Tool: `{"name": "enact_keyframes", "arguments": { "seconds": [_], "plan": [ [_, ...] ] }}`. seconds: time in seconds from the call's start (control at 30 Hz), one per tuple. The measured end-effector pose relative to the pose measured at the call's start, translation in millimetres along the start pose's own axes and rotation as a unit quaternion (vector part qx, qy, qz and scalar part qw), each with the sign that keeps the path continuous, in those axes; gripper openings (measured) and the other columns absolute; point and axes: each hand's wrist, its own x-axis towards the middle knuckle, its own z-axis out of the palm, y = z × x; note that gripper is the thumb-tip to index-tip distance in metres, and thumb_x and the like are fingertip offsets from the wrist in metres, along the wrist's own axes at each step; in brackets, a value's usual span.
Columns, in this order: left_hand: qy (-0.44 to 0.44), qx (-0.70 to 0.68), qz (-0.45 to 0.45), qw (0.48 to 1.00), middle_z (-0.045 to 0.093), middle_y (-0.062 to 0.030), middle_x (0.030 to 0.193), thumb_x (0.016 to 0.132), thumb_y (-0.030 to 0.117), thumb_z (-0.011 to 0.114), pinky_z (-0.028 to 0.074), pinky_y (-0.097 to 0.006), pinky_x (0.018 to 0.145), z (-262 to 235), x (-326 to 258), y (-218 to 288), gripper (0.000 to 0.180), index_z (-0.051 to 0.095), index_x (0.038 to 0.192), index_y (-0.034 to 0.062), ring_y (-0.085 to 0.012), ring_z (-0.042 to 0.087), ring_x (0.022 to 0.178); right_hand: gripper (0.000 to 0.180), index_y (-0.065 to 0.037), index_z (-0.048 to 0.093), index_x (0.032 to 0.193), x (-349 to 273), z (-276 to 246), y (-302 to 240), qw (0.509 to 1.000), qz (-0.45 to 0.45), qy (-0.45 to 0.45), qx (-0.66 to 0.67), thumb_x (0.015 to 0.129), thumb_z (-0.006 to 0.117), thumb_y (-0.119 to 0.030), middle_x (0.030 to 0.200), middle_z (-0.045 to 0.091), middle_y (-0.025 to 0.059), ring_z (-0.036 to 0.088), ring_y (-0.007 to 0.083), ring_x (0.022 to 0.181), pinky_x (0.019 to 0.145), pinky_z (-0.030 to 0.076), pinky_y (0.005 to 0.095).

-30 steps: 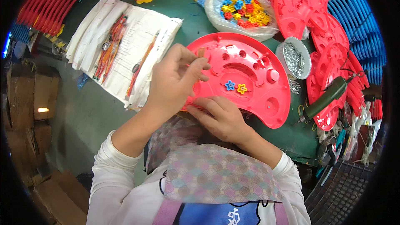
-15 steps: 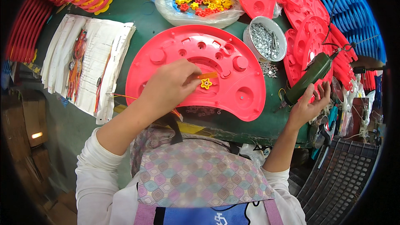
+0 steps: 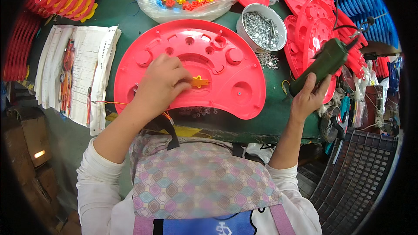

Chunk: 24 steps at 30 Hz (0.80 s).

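Observation:
A red curved plastic panel (image 3: 174,30) lies on the table before me, its moulded cups and posts facing up. My left hand (image 3: 163,82) is over its middle, fingertips pinching the left end of a small orange strip (image 3: 204,82). That strip crosses a yellow star-shaped piece (image 3: 198,78), hiding most of it. To the right, my right hand (image 3: 308,100) has its thumb and fingers on the lower body of a dark green electric screwdriver (image 3: 322,63) with a black cord. Its tip is not visible. Thin red and yellow wires (image 3: 167,115) show beneath my left wrist.
A white bowl of screws (image 3: 263,30) stands right of the panel, with loose screws (image 3: 267,61) beside it. Behind is a plastic bag of coloured stars (image 3: 187,11). Papers with wired parts (image 3: 82,65) lie left; red panels (image 3: 311,30) and blue parts (image 3: 365,11) are stacked right.
My right fingers have closed onto the green screwdriver, which has tilted. The orange strip has come down across the yellow star. The whole view has shifted somewhat.

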Motion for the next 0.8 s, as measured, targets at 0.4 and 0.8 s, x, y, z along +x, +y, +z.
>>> {"name": "enact_keyframes", "arguments": {
  "seconds": [0.4, 0.8],
  "plan": [
    [0.057, -0.003, 0.023, 0.998, 0.064, -0.0083, 0.089, 0.076, 0.01, 0.08, 0.049, -0.043, 0.087, 14.0, 8.2, -0.6, 0.014, 0.075, 0.088, 0.0058, -0.0307, 0.058, 0.092, 0.08, -0.001, 0.044, 0.149, -13.8, 11.3, -122.5, 0.434, 0.321, -0.276, 0.795, 0.094, 0.071, -0.053, 0.079, 0.048, 0.0004, 0.049, 0.0145, 0.07, 0.065, 0.043, 0.0284],
    [0.059, -0.004, 0.02, 0.998, 0.06, -0.0112, 0.096, 0.077, 0.004, 0.078, 0.05, -0.042, 0.082, 20.2, 12.6, 0.6, 0.015, 0.069, 0.089, 0.0002, -0.0314, 0.06, 0.094, 0.115, 0.003, 0.043, 0.138, -78.5, 26.9, -117.6, 0.83, 0.097, -0.267, 0.48, 0.075, 0.055, -0.093, 0.077, 0.062, 0.0125, 0.065, 0.0262, 0.071, 0.069, 0.058, 0.0404]
  ]
}}
